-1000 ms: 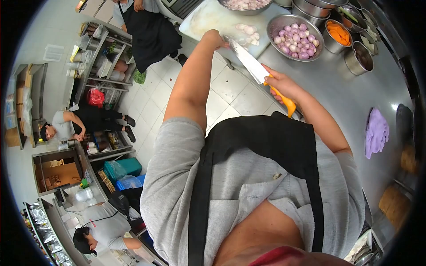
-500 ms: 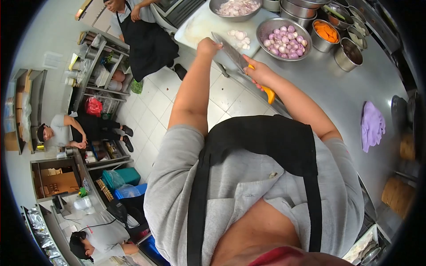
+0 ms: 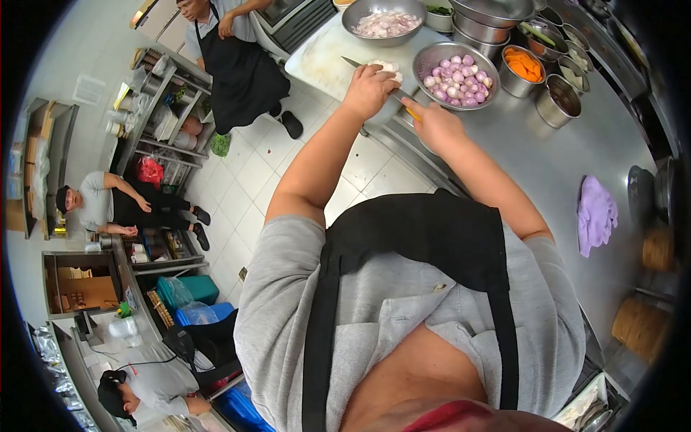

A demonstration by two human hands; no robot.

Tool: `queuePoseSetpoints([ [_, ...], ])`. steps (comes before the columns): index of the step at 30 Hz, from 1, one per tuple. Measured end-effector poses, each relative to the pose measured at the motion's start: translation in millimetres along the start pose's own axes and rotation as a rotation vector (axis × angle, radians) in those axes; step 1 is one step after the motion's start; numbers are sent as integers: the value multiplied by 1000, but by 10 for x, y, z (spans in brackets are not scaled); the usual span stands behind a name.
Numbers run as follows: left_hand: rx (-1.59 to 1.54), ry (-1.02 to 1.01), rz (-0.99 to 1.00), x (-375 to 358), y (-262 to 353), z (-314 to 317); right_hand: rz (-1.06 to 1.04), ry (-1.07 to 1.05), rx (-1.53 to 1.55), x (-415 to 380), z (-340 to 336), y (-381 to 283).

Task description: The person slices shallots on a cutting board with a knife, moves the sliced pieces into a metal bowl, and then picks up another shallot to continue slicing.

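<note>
My right hand is closed around the yellow handle of a kitchen knife. The blade runs left under my other hand, and its tip shows past the fingers over the white cutting board. My left hand has its fingers curled against pale sliced shallots at the board's right side; its palm and part of the grip are hidden. Just right of the slices is a steel bowl of whole peeled shallots. Another steel bowl, with sliced shallots in it, sits at the board's far end.
Steel pots with orange carrot pieces and a dark liquid stand at the right, near stacked bowls. Purple gloves lie on the steel counter. A co-worker in a black apron stands beyond the board; two others are at left.
My left hand has moved from the knife's tip end to the sliced shallots. The knife has shifted, with its blade now partly behind that hand. My right hand keeps the handle.
</note>
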State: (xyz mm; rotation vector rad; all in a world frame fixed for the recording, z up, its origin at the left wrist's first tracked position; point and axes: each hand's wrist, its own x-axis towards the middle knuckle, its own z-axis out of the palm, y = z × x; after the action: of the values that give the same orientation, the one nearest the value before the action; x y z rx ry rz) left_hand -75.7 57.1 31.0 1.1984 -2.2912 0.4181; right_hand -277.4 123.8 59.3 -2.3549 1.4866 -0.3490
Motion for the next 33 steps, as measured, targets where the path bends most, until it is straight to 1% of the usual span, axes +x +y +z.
queuePoseSetpoints([
  [1,-21,-72,11,-13,-39,46,2,2,-3,-49,-30,13],
  [2,-64,-63,-43,-7,-87,94,-4,6,21,-113,-58,41],
  [6,-94,-92,-54,-11,-450,290,-43,34,82,-492,-139,226],
  [8,-274,29,-215,-37,-585,358,-7,22,73,-692,-168,238],
  [9,-277,33,-217,-32,-580,363,33,14,69,-740,-176,238],
  [10,-304,104,-352,-27,-573,363,34,13,65,-745,-174,224],
  [11,-331,174,-486,-29,-565,362,99,2,63,-743,-164,197],
  [12,-335,176,-486,-47,-558,384,163,-9,62,-735,-151,170],
  [14,-346,249,-606,-74,-552,448,198,-29,33,-639,-113,138],
  [15,-350,250,-604,-87,-535,465,230,-54,7,-578,-87,117],
  [17,-315,324,-646,-116,-491,511,209,-58,-34,-457,-29,18],
  [18,-322,324,-651,-114,-496,544,184,-65,-74,-395,5,-41],
  [20,-467,472,-842,-131,-519,596,174,-90,-77,-243,98,-155],
  [21,-469,474,-851,-146,-523,565,162,-108,-72,-184,138,-217],
  [23,-478,450,-923,-159,-559,482,146,-131,-61,-115,193,-347],
  [25,-485,423,-921,-191,-617,518,136,-146,-49,-98,217,-388],
  [27,-495,398,-915,-187,-694,536,112,-148,37,-105,222,-386],
  [28,-485,284,-883,-191,-740,530,113,-148,33,-122,261,-332],
  [29,-474,170,-849,-184,-778,532,116,-87,35,-148,329,-226],
  [30,-477,172,-850,-147,-819,544,117,-25,37,-167,353,-134],
  [31,-444,81,-768,-99,-859,559,119,-26,36,-176,331,-57],
  [32,-413,-12,-683,-79,-878,580,162,-29,202,-185,311,13],
  [33,-417,-18,-680,-69,-864,605,207,-29,369,-203,268,12],
])
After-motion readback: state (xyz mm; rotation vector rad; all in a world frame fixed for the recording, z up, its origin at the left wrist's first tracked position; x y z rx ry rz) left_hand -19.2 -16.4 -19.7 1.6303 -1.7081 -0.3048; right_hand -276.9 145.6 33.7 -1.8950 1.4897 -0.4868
